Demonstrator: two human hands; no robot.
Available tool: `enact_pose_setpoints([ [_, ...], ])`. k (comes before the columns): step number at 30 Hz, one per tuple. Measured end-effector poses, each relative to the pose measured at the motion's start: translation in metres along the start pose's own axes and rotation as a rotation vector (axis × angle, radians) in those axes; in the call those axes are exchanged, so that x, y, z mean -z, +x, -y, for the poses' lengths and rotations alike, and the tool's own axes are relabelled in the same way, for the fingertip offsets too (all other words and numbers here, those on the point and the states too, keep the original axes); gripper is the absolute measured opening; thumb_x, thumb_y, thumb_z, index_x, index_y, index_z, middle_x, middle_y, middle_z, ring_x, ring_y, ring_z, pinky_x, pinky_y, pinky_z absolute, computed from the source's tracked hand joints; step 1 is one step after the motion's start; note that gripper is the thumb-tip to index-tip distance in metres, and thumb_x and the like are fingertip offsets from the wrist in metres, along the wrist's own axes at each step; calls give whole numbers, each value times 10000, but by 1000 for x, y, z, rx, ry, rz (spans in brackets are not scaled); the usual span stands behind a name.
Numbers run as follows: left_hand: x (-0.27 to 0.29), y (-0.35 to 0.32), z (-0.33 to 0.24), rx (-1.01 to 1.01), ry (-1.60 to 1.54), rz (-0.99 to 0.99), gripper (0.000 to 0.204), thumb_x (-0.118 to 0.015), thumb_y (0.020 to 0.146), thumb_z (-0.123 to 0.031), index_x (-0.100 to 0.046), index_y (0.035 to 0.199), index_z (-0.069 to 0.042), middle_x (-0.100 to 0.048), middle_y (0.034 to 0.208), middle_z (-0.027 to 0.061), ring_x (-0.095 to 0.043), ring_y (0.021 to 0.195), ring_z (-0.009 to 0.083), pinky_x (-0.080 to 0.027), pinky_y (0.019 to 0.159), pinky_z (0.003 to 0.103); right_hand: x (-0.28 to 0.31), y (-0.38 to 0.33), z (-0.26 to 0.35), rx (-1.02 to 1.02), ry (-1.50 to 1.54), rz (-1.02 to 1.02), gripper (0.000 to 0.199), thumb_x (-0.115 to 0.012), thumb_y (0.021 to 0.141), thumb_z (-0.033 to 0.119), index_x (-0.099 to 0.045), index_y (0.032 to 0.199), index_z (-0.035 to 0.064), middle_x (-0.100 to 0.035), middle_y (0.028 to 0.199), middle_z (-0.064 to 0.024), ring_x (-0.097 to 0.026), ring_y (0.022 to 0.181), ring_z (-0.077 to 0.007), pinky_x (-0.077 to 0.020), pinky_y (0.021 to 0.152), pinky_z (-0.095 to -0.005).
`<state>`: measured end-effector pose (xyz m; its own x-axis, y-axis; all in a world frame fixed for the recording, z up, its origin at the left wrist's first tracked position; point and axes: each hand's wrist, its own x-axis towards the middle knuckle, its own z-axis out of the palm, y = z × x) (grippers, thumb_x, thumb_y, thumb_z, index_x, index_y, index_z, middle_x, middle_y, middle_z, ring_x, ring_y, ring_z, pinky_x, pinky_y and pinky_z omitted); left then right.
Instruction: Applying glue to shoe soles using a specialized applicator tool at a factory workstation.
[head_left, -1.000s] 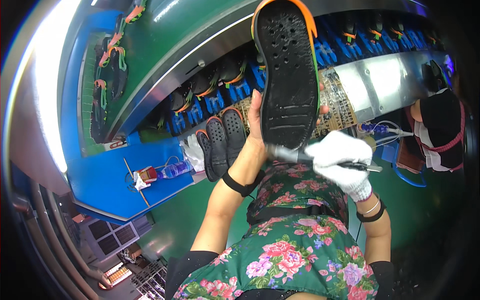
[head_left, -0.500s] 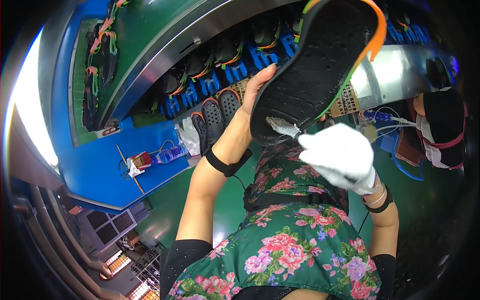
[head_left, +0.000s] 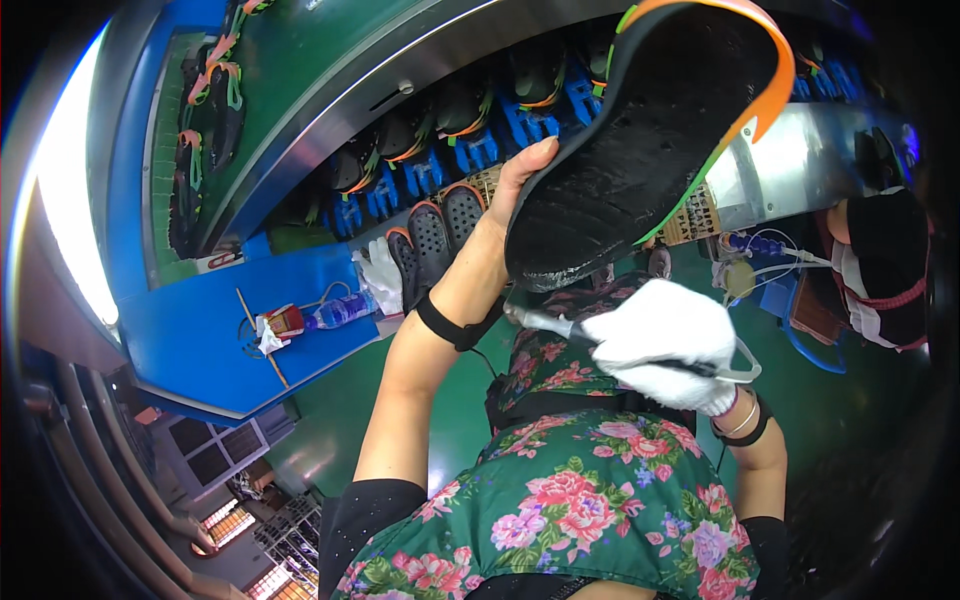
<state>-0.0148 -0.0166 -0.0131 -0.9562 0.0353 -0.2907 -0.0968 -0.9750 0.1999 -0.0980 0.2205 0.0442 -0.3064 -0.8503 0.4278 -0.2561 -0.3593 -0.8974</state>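
Observation:
A large black clog (head_left: 620,190) with an orange and green strip along its edge is held up in front of me. My bare left hand (head_left: 522,175) grips its left side, the thumb along the edge and the other fingers hidden behind it. Wearing a white knitted glove, my right hand (head_left: 665,345) is closed round a brush (head_left: 545,320). The brush points left, its tip a little below the clog's near end and apart from it. Wet-looking shine marks the clog's near end.
Several black clogs (head_left: 465,105) sit on blue holders along the machine behind. To the left, a blue table (head_left: 200,330) carries a bottle (head_left: 340,311), a red container (head_left: 283,322), a white glove (head_left: 380,275) and perforated dark clogs (head_left: 430,240). Another person (head_left: 880,270) is at the right.
The brush has left the clog's near end and dropped below its edge, with my right hand lower and slightly left. The clog has shifted slightly right.

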Motion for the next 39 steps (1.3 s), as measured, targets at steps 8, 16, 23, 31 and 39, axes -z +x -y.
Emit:
enact_pose_setpoints([
  [8,5,5,9,3,237,-38,923,-478,975,-700,-334,1623,-59,-392,1601,292,-496,1397,481,-411,1156,642,6,3,4,-188,92,-124,144,-840,764,-11,-799,892,41,-793,942,-114,-749,846,-229,-586,757,-342],
  [16,-5,-5,52,90,-10,99,715,-427,1062,-570,-483,1532,-34,-611,1430,238,-676,1216,373,-549,1049,542,85,48,-18,78,-746,-329,251,-800,808,-25,-805,1052,35,-799,1060,-125,-760,976,-230,-576,831,-339],
  [23,12,-11,48,-44,-100,-164,859,-434,1012,-672,-316,1630,-87,-451,1548,303,-563,1303,521,-457,1097,665,29,31,9,162,-630,-21,345,-805,782,-3,-788,1116,82,-773,1101,-129,-739,949,-281,-578,845,-391],
  [31,-23,-57,12,-346,-33,404,1193,-737,834,-707,-179,1647,-36,-321,1585,351,-530,1301,560,-576,954,642,49,-7,-24,-250,548,-638,241,-687,794,-83,-672,1028,-23,-720,1088,-256,-685,809,-209,-538,663,-270],
  [39,-55,-116,-180,-691,143,415,1075,-660,911,-684,-215,1616,-5,-204,1629,325,-417,1414,509,-607,981,521,16,1,-44,-550,658,-588,269,-708,836,-74,-745,1102,-78,-770,1024,-157,-627,699,-112,-500,638,-234],
])
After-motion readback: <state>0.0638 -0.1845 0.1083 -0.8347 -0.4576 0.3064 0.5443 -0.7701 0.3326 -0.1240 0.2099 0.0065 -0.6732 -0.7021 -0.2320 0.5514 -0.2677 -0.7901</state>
